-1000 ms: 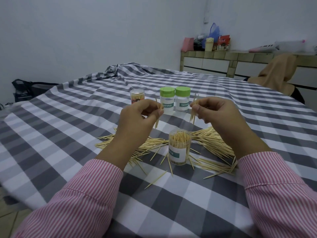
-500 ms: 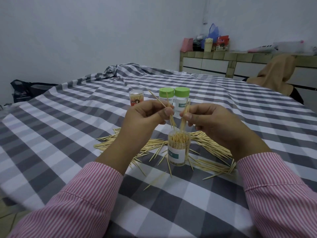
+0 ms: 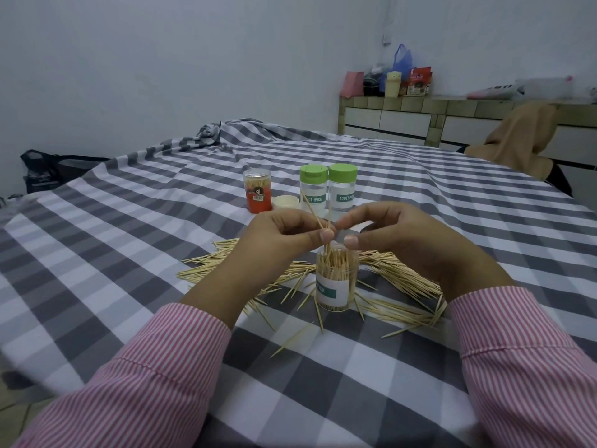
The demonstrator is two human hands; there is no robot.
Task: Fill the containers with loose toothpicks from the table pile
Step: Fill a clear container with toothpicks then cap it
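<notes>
Left hand is pinching a few toothpicks between thumb and fingers, their lower tips going into the open clear container, which is standing upright, nearly full, in the middle of the loose toothpick pile on the checked tablecloth. Right hand is hovering just beside, fingers curled with thumb and forefinger close together; can't tell whether it's gripping a toothpick. Two green-lidded containers, a red-labelled container and a loose cap are sitting behind.
</notes>
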